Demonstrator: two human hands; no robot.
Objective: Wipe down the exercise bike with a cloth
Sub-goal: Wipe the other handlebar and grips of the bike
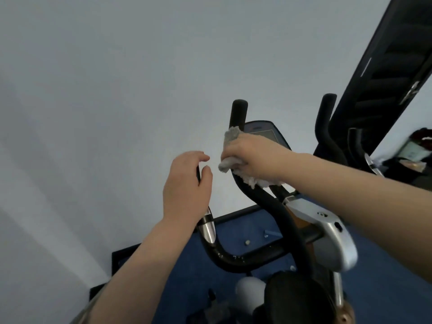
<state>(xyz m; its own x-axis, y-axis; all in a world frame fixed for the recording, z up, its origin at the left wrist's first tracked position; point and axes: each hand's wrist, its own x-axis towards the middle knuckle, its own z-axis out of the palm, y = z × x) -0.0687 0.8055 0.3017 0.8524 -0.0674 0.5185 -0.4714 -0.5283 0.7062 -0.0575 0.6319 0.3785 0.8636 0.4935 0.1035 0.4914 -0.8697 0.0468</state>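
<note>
Right hand [253, 157], frame center, is clenching a grey-white cloth [230, 160] and pressing it against the black foam handlebar [238, 113] of the exercise bike [332, 239]; cloth is bunching out above and below the fist, wrapping the bar just beside the console screen [264, 129]. Left hand [187, 185], left of center, is curling around a thin black side grip [198, 174], fingers only loosely closed, thumb apart from the fingertips; a silver sleeve [207, 228] is showing below the wrist. Bike is filling the lower right: curved black tube, silver housing, dark seat [292, 298] at the bottom edge. A second handlebar [323, 113] is rising at upper right, near a dark slanted panel [392, 66]. Blue floor [247, 228] is showing under the frame, pale wall [117, 90] behind.
</note>
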